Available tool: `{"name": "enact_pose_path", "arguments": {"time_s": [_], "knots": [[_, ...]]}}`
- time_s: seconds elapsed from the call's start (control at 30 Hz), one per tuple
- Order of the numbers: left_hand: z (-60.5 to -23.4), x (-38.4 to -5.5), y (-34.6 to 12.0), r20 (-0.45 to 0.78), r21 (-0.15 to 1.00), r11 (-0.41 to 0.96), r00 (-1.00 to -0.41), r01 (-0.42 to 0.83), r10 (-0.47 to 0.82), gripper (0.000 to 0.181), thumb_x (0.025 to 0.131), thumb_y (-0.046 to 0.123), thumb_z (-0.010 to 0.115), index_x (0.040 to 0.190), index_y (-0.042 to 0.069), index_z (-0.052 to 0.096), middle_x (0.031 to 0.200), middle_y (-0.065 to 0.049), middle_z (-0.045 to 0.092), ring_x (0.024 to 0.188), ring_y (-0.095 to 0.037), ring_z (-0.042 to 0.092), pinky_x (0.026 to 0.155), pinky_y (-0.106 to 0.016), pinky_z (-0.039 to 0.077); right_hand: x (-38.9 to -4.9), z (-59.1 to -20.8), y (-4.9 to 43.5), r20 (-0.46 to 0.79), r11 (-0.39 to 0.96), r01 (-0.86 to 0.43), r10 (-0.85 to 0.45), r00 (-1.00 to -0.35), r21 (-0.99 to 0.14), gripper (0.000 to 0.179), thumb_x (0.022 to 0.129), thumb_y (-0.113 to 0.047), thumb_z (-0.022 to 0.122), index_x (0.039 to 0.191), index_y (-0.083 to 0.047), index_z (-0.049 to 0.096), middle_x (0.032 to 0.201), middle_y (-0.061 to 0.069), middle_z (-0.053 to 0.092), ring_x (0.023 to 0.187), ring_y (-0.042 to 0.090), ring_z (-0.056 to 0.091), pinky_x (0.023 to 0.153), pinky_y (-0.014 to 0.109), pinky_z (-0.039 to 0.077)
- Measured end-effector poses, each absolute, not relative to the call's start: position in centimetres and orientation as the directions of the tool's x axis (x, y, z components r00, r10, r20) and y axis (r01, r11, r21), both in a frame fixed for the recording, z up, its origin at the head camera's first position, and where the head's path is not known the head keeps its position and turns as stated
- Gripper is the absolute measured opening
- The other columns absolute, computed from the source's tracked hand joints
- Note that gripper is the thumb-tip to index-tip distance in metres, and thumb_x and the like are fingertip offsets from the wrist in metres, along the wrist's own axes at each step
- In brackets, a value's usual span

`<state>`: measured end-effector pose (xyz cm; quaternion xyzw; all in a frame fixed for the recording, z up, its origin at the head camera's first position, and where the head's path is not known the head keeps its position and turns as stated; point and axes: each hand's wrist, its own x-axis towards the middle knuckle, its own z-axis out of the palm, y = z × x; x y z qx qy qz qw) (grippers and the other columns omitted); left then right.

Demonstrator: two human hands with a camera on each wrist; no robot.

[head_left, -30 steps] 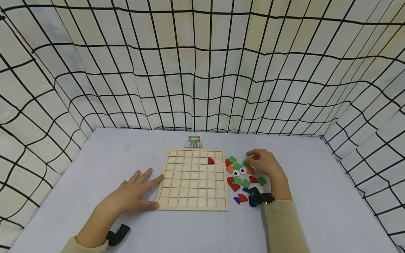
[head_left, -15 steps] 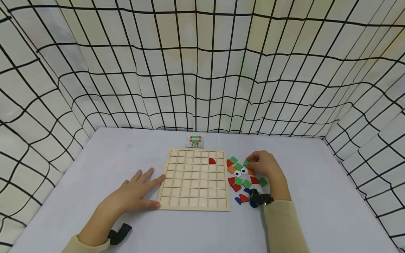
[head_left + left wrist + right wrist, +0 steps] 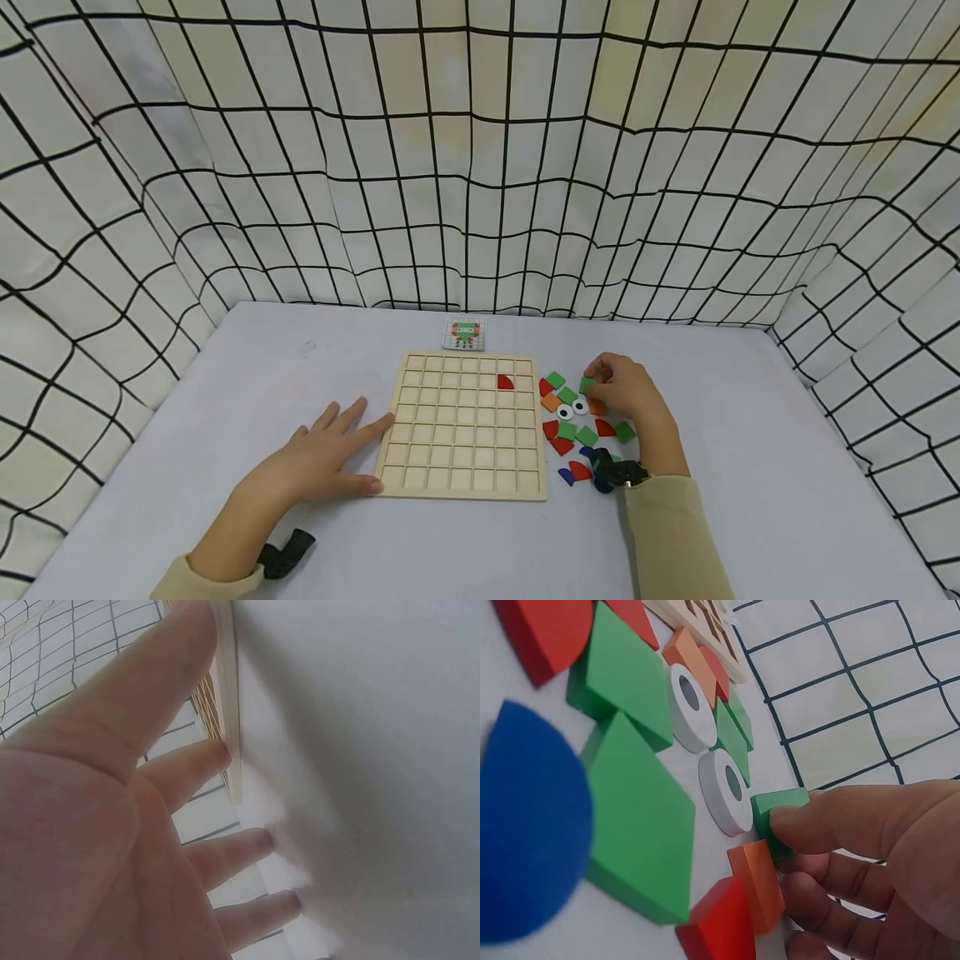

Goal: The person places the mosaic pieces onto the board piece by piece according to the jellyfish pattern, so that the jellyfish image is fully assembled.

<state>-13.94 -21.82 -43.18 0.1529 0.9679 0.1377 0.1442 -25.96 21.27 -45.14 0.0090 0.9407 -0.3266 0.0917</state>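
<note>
My left hand (image 3: 315, 458) lies with fingers spread at the left edge of a wooden grid board (image 3: 450, 493). Its thumb and index finger touch the frame, which the left wrist view also shows. To the right of the board, my right hand (image 3: 626, 385) pinches a green square tile (image 3: 781, 799) between thumb and fingers at the far side of a loose pile. Close by that tile lie an orange tile (image 3: 757, 885) and a white eye disc (image 3: 714, 802). One red quarter-circle tile (image 3: 505, 382) sits in a cell near the board's upper right.
Several green, red, orange and blue pieces spread beside the board, among them a green tile (image 3: 625, 432) and a blue piece (image 3: 566, 476). A small picture card (image 3: 465, 333) lies behind the board. Black netting (image 3: 468, 208) over white cloth walls the table (image 3: 787, 500).
My right thumb and fingers have closed on the green tile, which now tilts up slightly. The left hand stays at the board's edge. The whole view has shifted a little.
</note>
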Motion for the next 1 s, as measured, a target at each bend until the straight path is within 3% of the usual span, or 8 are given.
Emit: {"name": "enact_pose_path", "arguments": {"time_s": [0.3, 0.53, 0.73, 1.0], "knots": [[-43.1, -13.9, -21.8, -0.226, 0.317, 0.912, -0.913, 0.260, 0.339, 0.093, 0.075, 0.066, 0.073, 0.154, 0.029, 0.040, 0.160, -0.025, 0.026, 0.142, -0.061, 0.018, 0.097, -0.082, 0.024, -26.2, -45.2, 20.9, -0.168, 0.748, 0.085, -0.036, -0.985, -0.659, 0.019, 0.091, -0.017, 0.067, 0.109, -0.013, 0.066, 0.098, 0.009, 0.063, 0.084, 0.025, 0.058, 0.067, 0.030, 0.052], [-42.9, -13.9, -21.7, -0.230, 0.319, 0.913, -0.914, 0.253, 0.334, 0.093, 0.075, 0.066, 0.073, 0.154, 0.030, 0.040, 0.161, -0.025, 0.026, 0.142, -0.061, 0.017, 0.098, -0.082, 0.023, -26.1, -44.6, 20.0, -0.110, 0.695, 0.041, -0.055, -0.992, -0.718, 0.019, 0.095, -0.019, 0.064, 0.113, -0.014, 0.068, 0.106, 0.007, 0.066, 0.098, 0.025, 0.058, 0.077, 0.034, 0.053], [-42.9, -14.0, -21.7, -0.230, 0.321, 0.913, -0.914, 0.252, 0.333, 0.094, 0.074, 0.066, 0.073, 0.154, 0.029, 0.040, 0.160, -0.025, 0.026, 0.142, -0.061, 0.017, 0.098, -0.082, 0.023, -25.8, -44.4, 19.0, -0.089, 0.556, 0.032, -0.075, -0.993, -0.830, 0.018, 0.096, -0.018, 0.065, 0.112, -0.011, 0.068, 0.107, 0.009, 0.065, 0.095, 0.025, 0.061, 0.075, 0.033, 0.054], [-43.0, -13.9, -21.7, -0.235, 0.311, 0.916, -0.913, 0.253, 0.332, 0.094, 0.074, 0.067, 0.073, 0.154, 0.029, 0.040, 0.160, -0.025, 0.026, 0.142, -0.062, 0.018, 0.097, -0.082, 0.024, -25.8, -44.4, 17.5, -0.101, 0.388, 0.058, -0.090, -0.991, -0.920, 0.020, 0.097, -0.016, 0.063, 0.115, -0.008, 0.067, 0.109, 0.010, 0.064, 0.098, 0.028, 0.067, 0.082, 0.036, 0.055]]}}
